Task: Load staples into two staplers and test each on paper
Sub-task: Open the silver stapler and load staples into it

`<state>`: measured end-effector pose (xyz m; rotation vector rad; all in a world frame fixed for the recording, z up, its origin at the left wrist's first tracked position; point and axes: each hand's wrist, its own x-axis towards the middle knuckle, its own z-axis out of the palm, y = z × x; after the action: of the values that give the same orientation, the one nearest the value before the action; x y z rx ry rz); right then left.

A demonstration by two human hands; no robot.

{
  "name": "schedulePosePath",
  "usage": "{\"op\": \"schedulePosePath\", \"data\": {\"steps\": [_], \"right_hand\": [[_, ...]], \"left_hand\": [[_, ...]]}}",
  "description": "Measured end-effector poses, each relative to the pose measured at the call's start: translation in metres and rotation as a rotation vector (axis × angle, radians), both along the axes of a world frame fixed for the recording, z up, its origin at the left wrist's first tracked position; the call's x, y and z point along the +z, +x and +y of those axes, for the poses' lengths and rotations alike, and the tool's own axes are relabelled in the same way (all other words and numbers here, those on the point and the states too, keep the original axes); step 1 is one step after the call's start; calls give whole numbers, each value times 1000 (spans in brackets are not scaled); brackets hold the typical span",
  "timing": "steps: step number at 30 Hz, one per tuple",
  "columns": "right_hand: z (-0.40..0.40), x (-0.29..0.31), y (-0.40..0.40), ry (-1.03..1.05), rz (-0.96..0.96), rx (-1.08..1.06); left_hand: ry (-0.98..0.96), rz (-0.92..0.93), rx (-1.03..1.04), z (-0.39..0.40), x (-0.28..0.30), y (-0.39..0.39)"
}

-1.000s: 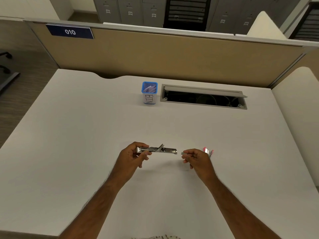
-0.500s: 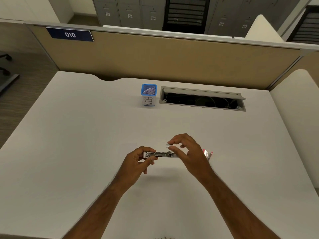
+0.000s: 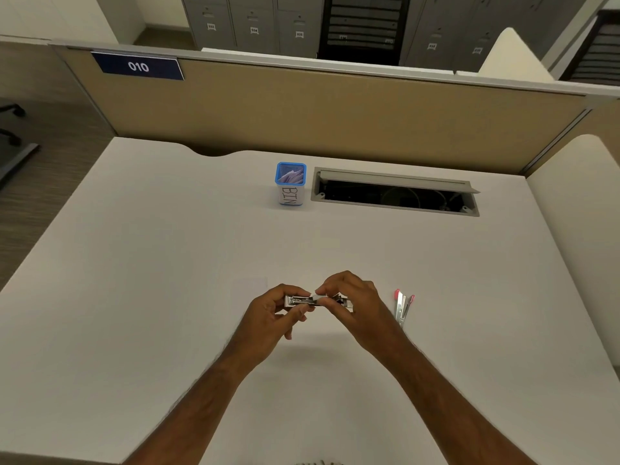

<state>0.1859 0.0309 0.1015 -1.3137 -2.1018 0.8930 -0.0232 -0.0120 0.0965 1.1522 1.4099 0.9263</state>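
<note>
- Above the near middle of the table [image 3: 141, 263], held clear of its surface: one small metal stapler [image 3: 317, 301], lying level, long axis running left to right between both hands.
- Left hand [image 3: 271, 317]: grip closed round the stapler's left end, thumb on top, fingers curled beneath.
- Right hand [image 3: 355, 303]: grip narrow, fingertips pinching at the stapler's middle from above; whether a staple strip lies under them cannot be told, as the fingers hide that part.
- Handling, by judgement: light, rigid, smooth bare metal, likely slippery; a sprung magazine may snap shut. Best held by the body's flat sides at the ends, leaving the channel free. A staple strip would be brittle and break if bent.
- Second stapler [image 3: 402, 307]: red-tipped, lying on the table just beside the right hand, apart from it, seemingly opened out.
- Blue-rimmed container [image 3: 290, 184] marked "BIN": upright, well apart, far side of the table, pale scraps inside.
- Cable hatch [image 3: 396, 193]: open recess beside the bin.
- Obstructions: none between hands and second stapler. No clear sheet of paper can be made out.
</note>
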Motion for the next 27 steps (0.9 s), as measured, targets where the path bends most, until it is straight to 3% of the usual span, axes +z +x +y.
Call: {"op": "schedulePosePath", "data": {"steps": [27], "right_hand": [[1, -8, 4, 42, 0, -1]], "left_hand": [[-3, -21, -20, -1, 1, 0]]}}
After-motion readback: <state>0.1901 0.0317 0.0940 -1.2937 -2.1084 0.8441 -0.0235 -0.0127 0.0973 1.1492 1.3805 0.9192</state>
